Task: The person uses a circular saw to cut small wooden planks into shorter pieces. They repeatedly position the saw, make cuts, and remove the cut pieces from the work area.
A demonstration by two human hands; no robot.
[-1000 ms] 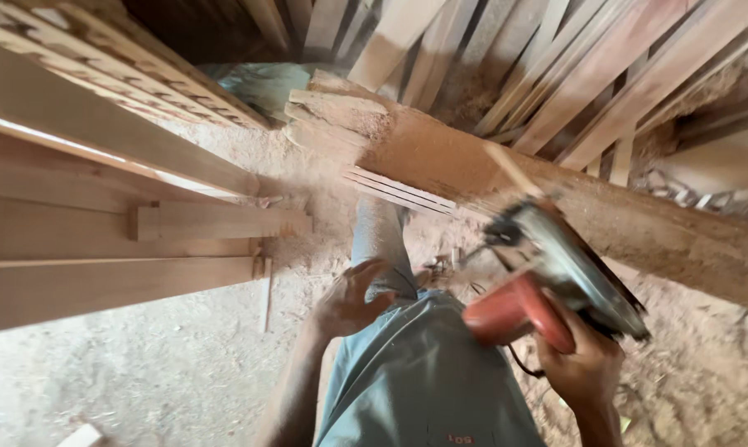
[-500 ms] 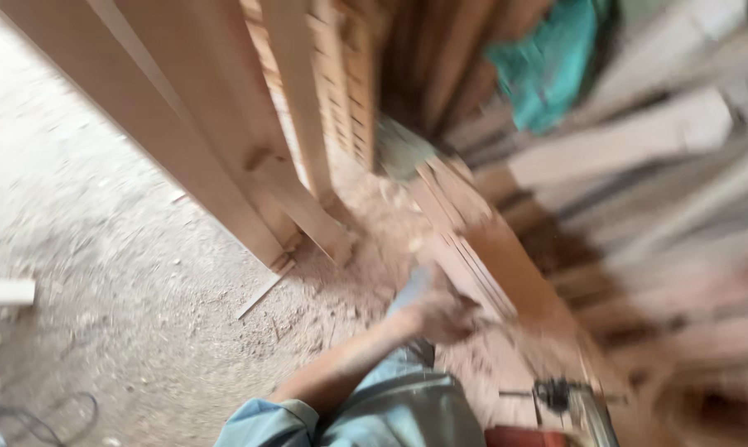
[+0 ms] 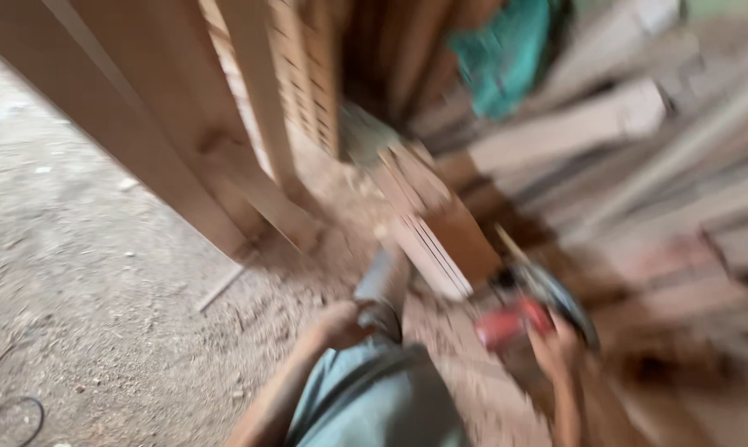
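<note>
At the far left we see a black cable (image 3: 14,411) on the sandy floor (image 3: 84,273), then leaning wooden boards (image 3: 142,124). Our left hand (image 3: 334,324) rests on our knee (image 3: 382,319); blur hides how far its fingers are curled. Our right hand (image 3: 556,348) is closed around the red power saw (image 3: 527,310), low beside a grooved plank (image 3: 436,236). A green cloth (image 3: 506,54) lies among stacked timber.

From my end the view has swung again: half a second back the red circular saw (image 3: 533,313) sat cut off at the bottom edge, and now it is up in frame, gripped in the right hand (image 3: 558,349). The left hand (image 3: 338,324) has slid lower and left, resting on the knee (image 3: 380,310). Everything is blurrier than a second ago.
</note>
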